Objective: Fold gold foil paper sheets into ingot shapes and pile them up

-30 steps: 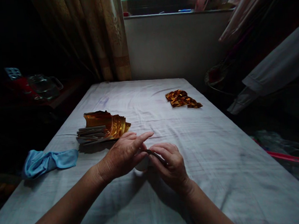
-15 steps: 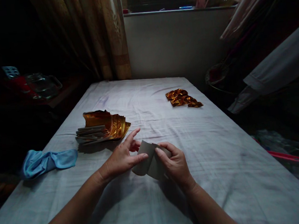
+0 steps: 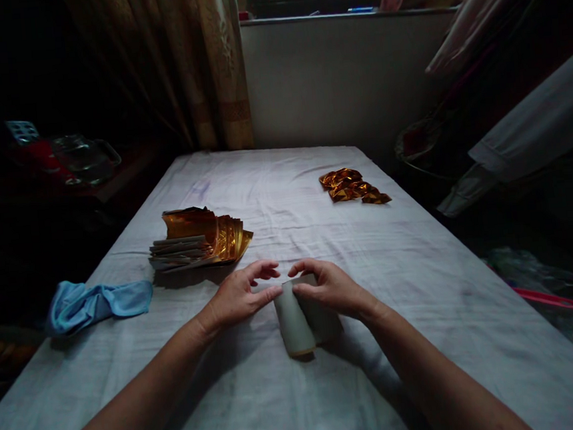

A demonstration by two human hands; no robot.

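1. Your right hand [image 3: 329,290] grasped the paper [image 3: 295,325] near its top edge, thumb in front and fingers arched behind, probably so the curled sides would not spring apart.
2. Your left hand [image 3: 246,292] was loosely curved, its thumb at the paper's upper left corner, perhaps to steady that side; whether it pinched anything, you couldn't tell.
3. The paper was between your hands, over the near middle of the table [image 3: 233,407], grey side towards you, seemingly for easy reach by both.
4. The stack [image 3: 203,239] lay just beyond your left hand, likely for handy reach.
5. The foil pieces [image 3: 347,188] lay well apart, far right, presumably out of your way.
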